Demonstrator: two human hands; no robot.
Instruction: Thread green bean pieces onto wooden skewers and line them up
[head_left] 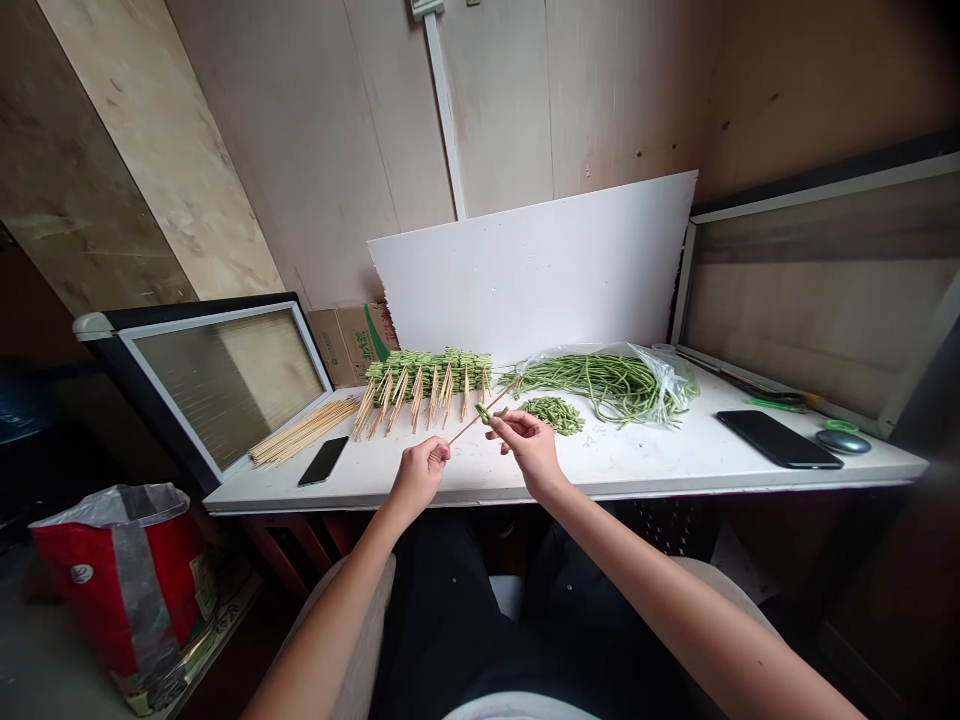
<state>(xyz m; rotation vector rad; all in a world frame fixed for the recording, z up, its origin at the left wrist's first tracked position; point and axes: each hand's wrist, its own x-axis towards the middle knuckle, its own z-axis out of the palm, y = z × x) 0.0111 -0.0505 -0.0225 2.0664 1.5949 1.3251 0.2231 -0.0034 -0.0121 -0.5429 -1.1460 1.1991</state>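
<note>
Nearest, the left hand (421,470) had its grip closed around the lower end of a thin skewer (464,430), which slanted up and away. The right hand (526,440) held a narrow pinch on a green bean piece (483,412) at the stick. Threading seemed the step in hand; the next move called for a steady left grip and a straight push along the skewer. Farther over the tabletop (637,462) lay bare skewers (304,432), the cut-bean pile (555,414), then loaded skewers (429,372) and long beans (592,375).
</note>
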